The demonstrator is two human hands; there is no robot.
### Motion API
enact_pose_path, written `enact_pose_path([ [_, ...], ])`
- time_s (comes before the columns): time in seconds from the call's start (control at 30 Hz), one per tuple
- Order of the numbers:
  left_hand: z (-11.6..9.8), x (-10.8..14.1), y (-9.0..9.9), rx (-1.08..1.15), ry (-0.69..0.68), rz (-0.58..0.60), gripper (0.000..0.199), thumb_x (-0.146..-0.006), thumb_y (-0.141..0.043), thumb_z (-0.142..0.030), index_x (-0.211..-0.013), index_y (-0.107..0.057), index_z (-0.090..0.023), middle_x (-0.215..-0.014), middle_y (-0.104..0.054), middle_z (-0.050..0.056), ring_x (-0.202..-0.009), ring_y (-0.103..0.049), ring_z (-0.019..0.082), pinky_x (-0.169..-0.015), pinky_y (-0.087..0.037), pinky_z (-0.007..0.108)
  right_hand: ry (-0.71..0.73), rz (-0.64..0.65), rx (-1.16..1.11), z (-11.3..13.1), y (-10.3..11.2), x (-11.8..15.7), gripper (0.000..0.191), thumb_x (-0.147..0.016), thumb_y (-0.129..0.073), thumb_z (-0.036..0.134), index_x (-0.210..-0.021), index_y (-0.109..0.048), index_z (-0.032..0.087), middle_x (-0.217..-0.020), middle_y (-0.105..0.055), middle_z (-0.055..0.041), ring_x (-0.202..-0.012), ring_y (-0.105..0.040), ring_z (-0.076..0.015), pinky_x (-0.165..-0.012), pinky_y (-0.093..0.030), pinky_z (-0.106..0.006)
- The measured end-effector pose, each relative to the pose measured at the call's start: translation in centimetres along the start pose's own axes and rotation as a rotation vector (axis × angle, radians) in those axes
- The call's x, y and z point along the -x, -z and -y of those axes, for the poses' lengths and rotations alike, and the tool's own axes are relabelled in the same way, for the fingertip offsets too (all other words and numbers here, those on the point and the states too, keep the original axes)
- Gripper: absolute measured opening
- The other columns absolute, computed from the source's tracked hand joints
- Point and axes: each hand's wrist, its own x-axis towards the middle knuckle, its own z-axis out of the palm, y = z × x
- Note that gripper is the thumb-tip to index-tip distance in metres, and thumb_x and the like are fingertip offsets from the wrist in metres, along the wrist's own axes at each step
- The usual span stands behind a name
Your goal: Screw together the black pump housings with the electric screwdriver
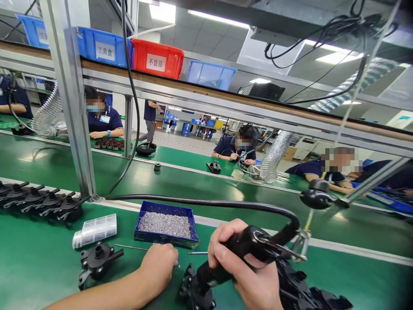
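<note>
In my right hand (254, 275) is a black electric screwdriver (226, 258), its fingers wrapped round the body. The tool tilts down to the left, its lower end over a black plastic housing (193, 290) at the bottom of the view; the bit is hidden. My left hand (159, 265) is closed in a pinch just left of that housing. A tiny shiny screw (179, 266) shows at its fingertips. Behind it stands a blue box (142, 234) of small metal screws (164, 224). Another black housing (98, 260) sits left of my left forearm.
Several black housings (34, 198) line the left, more (300, 280) lie at right. A label roll (95, 230) and thin metal rods (130, 247) rest nearby. The screwdriver's cable (200, 200) crosses the bench. A metal post (72, 107) rises left; co-workers sit opposite.
</note>
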Motion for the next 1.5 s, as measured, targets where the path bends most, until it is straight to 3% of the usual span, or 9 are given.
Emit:
enact_pose_path([
  [0.1,-0.2,0.3,-0.1,0.135,0.030,-0.017,0.018,-0.097,-0.061,-0.012,-0.098,-0.079,-0.016,-0.109,-0.080,0.015,-0.107,-0.074,0.034,-0.095,-0.048,0.042,-0.029,0.030,0.025,-0.3,-0.4,0.1,0.029,-0.096,-0.090,0.043,-0.097,-0.068,0.024,-0.079,-0.068,0.0012,-0.062,-0.068,-0.0150,-0.062,-0.056,-0.028],
  [0.2,-0.5,0.8,-0.4,0.382,0.100,0.045,0.014,-0.093,-0.065,-0.017,-0.081,-0.070,-0.019,-0.075,-0.068,0.001,-0.075,-0.064,0.019,-0.071,-0.042,0.030,-0.048,0.034,0.065,-0.5,-0.5,0.0,0.033,-0.095,-0.090,0.048,-0.097,-0.067,0.024,-0.079,-0.069,0.0011,-0.063,-0.067,-0.0150,-0.063,-0.055,-0.028],
  [0.27,-0.8,1.0,-0.8,0.544,0.194,0.116,0.017,-0.090,-0.066,-0.021,-0.073,-0.063,-0.021,-0.059,-0.052,-0.005,-0.053,-0.045,0.013,-0.056,-0.031,0.028,-0.058,0.031,0.071,-0.5,-0.5,-0.2,0.035,-0.094,-0.090,0.051,-0.097,-0.067,0.024,-0.078,-0.069,0.0014,-0.063,-0.066,-0.0150,-0.062,-0.053,-0.028],
  [0.37,-1.3,1.2,-1.1,0.734,0.330,0.200,0.025,-0.086,-0.070,-0.031,-0.068,-0.054,-0.024,-0.048,-0.036,-0.009,-0.041,-0.022,0.011,-0.047,-0.017,0.029,-0.064,0.024,0.074,-0.4,-0.6,-0.2,0.038,-0.092,-0.092,0.052,-0.095,-0.067,0.024,-0.077,-0.068,0.0015,-0.062,-0.066,-0.0153,-0.061,-0.052,-0.028],
  [0.5,-1.8,1.3,-0.6,0.940,0.407,0.294,0.034,-0.075,-0.074,-0.033,-0.062,-0.043,-0.027,-0.043,-0.027,-0.010,-0.038,-0.015,0.009,-0.044,-0.008,0.029,-0.069,0.016,0.070,-0.3,-0.8,-0.1,0.040,-0.092,-0.092,0.053,-0.095,-0.067,0.023,-0.077,-0.068,0.0016,-0.062,-0.066,-0.0149,-0.062,-0.053,-0.028],
  [0.77,-0.6,0.9,2.4,1.085,0.445,0.453,0.026,-0.059,-0.088,-0.030,-0.074,-0.072,-0.016,-0.050,-0.033,-0.010,-0.040,-0.019,0.004,-0.039,-0.011,0.020,-0.063,0.016,0.050,-0.3,-1.0,0.1,0.036,-0.092,-0.093,0.050,-0.095,-0.068,0.024,-0.078,-0.068,0.0021,-0.062,-0.066,-0.0146,-0.063,-0.054,-0.028],
  [0.9,-0.4,1.0,2.4,1.074,0.393,0.524,0.030,-0.057,-0.091,-0.032,-0.078,-0.075,-0.018,-0.048,-0.035,-0.010,-0.040,-0.019,0.005,-0.037,-0.012,0.020,-0.073,0.022,0.045,-0.3,-1.0,0.0,0.036,-0.092,-0.093,0.049,-0.096,-0.068,0.024,-0.079,-0.068,0.0024,-0.062,-0.066,-0.0142,-0.063,-0.054,-0.028],
  [1.17,-1.0,1.1,-2.6,0.936,0.361,0.237,0.059,-0.041,-0.106,-0.048,-0.074,-0.064,-0.024,-0.051,-0.054,-0.009,-0.039,-0.027,0.007,-0.045,-0.013,0.024,-0.086,0.014,0.075,-0.4,-1.2,-0.1,0.038,-0.090,-0.094,0.050,-0.094,-0.069,0.022,-0.079,-0.068,0.0017,-0.062,-0.066,-0.0138,-0.060,-0.054,-0.026],
  [1.5,-1.8,1.8,-1.3,0.950,0.317,0.228,0.047,-0.048,-0.098,-0.040,-0.074,-0.063,-0.023,-0.050,-0.053,-0.010,-0.047,-0.029,0.010,-0.051,-0.015,0.028,0.031,0.069,-0.040,-2.1,0.3,-1.2,0.027,-0.096,-0.088,0.037,-0.097,-0.066,0.022,-0.076,-0.069,0.0005,-0.057,-0.068,-0.0162,-0.056,-0.056,-0.028],
])
